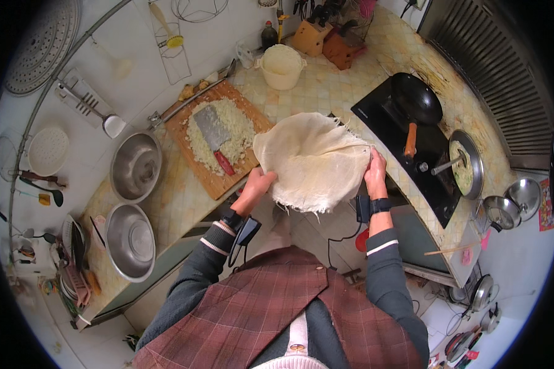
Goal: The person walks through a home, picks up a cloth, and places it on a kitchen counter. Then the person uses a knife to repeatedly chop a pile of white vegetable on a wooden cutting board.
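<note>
A round, cream-coloured cloth (314, 161) with frayed edges is stretched between my two hands, above the gap between counter and floor. My left hand (258, 184) grips its left rim, thumb on top. At its right edge, my right hand (375, 173) pinches the rim. Just left of the cloth lies a wooden cutting board (207, 182) with a heap of finely chopped pale vegetable (240, 124). A cleaver with a red handle (224, 162) rests flat on that heap. What is under the cloth is hidden.
Two steel basins (137, 167) stand on the left counter. A white tub (282, 69) and knife blocks (311, 38) are at the back. To the right, a black cooktop (378, 120) carries a wok (416, 99); a bowl of food with a ladle (466, 163) sits beside it.
</note>
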The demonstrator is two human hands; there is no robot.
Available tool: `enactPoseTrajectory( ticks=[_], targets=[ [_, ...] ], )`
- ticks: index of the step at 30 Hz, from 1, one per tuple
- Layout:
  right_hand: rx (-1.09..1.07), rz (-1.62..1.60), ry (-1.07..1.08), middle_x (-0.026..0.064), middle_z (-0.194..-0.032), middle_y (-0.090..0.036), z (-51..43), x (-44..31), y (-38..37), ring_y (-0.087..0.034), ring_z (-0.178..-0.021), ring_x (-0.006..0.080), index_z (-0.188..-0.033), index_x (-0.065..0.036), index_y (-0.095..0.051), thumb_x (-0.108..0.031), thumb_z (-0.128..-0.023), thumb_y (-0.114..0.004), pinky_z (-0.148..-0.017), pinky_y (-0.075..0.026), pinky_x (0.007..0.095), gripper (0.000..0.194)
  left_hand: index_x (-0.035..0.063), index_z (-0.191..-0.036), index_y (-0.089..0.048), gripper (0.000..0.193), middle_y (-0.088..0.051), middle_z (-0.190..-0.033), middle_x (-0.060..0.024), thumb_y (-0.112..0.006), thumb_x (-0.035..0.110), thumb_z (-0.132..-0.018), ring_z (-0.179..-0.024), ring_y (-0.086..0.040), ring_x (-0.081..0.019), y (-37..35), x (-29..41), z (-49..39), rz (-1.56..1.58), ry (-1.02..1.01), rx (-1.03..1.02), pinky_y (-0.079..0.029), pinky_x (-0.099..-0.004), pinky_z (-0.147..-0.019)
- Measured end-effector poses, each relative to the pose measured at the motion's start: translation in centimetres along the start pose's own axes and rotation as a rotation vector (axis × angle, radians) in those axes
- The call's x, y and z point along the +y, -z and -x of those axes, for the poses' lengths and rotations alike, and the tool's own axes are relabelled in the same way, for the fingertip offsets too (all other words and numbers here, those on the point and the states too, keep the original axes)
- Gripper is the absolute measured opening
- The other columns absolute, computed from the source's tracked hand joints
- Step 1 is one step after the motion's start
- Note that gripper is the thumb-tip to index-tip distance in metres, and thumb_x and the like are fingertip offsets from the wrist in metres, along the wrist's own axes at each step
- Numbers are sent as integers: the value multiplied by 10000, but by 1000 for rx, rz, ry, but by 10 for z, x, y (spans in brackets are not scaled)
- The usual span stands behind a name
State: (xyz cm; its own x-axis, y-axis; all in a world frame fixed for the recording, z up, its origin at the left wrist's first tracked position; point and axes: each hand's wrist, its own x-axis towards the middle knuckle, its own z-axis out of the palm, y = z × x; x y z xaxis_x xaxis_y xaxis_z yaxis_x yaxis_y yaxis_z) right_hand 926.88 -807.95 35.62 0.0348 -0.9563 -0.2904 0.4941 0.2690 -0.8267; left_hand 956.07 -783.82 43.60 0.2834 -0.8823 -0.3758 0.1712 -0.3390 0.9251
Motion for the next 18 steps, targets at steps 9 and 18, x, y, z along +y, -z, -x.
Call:
enactPoseTrajectory(
  ticks=[9, 18],
  targets=[
    [28, 15, 15, 84, -902, -660, -121, 5, -76, -651, -780, 200, -949, -27, -589, -127, -901, -599, -684, -538, 340, 111, -107, -1086, -597, 375, -663, -927, -85, -599, 174, -838, -779, -611, -172, 24, 21, -142, -23, -4, 36, -479, -303, -691],
    [96, 369, -11, 71, -861, -627, -202, 26, -92, -637, -734, 190, -978, -10, -579, -130, -884, -611, -591, -527, 344, 156, -71, -1059, -625, 378, -635, -863, -46, -632, 240, -844, -706, -550, -122, 39, 13, -226, -108, 109, 69, -411, -280, -571]
  ],
)
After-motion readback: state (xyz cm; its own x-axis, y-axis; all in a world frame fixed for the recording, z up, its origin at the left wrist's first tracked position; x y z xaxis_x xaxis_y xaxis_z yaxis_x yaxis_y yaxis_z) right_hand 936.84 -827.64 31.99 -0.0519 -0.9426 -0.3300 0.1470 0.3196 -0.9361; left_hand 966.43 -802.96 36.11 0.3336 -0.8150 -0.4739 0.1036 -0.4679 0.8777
